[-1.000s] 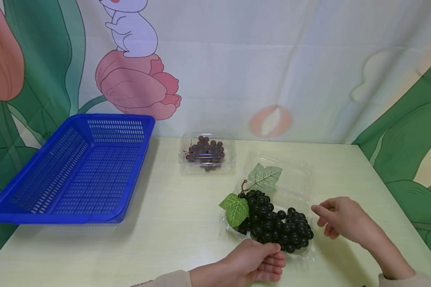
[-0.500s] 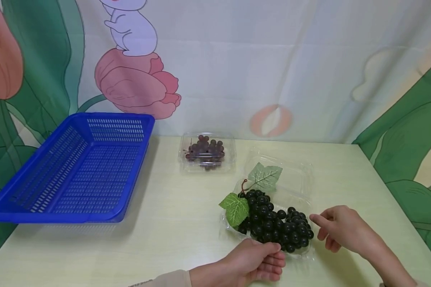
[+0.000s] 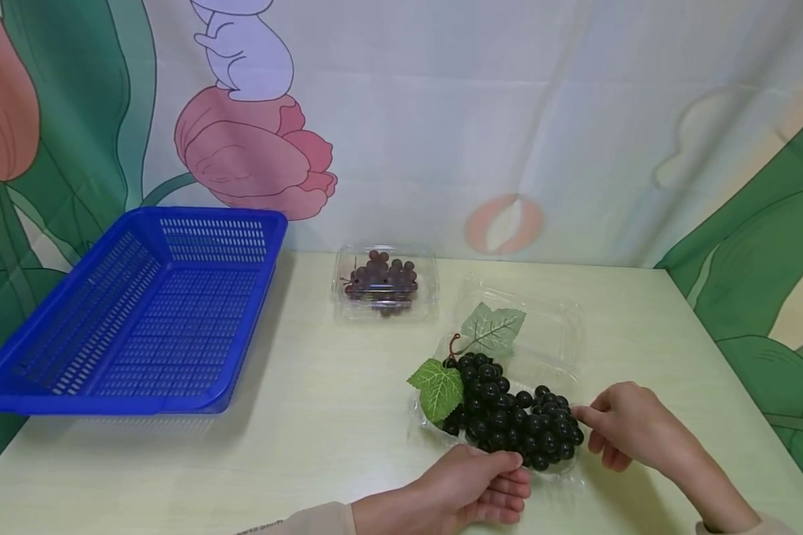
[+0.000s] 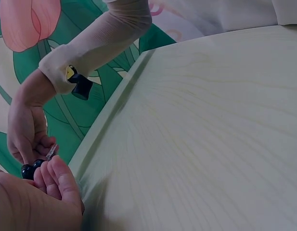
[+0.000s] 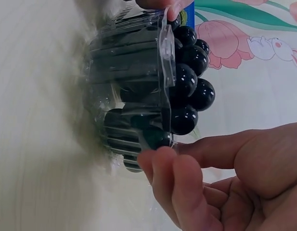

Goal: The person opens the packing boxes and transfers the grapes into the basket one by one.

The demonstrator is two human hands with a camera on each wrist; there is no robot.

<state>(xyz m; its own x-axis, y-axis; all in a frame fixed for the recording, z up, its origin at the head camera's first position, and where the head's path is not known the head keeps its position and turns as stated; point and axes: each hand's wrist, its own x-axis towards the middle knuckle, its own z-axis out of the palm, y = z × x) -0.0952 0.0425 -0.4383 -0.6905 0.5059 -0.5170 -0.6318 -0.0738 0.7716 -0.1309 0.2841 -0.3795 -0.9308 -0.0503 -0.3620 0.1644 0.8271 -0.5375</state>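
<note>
A bunch of black grapes (image 3: 502, 409) fills the base of an open clear plastic clamshell box (image 5: 126, 62), bulging above its rim. Two green leaves, the nearer one (image 3: 437, 390) at the left side, stick out from the bunch. My left hand (image 3: 465, 487) pinches the box's front rim, thumb on top and fingers below. On the right side, my right hand (image 3: 632, 427) pinches the rim between thumb and fingertips, close beside the grapes. The transparent lid (image 3: 552, 331) lies folded back behind the base.
A closed clear box (image 3: 386, 286) of dark red grapes stands at the back. On the left is a blue plastic basket (image 3: 217, 405) with slotted walls. A printed curtain (image 3: 401, 134) hangs behind the pale table (image 3: 321, 423).
My right hand has moved slightly down and to the left, its thumb now at the box's right rim. My left hand and the grapes stay in place.
</note>
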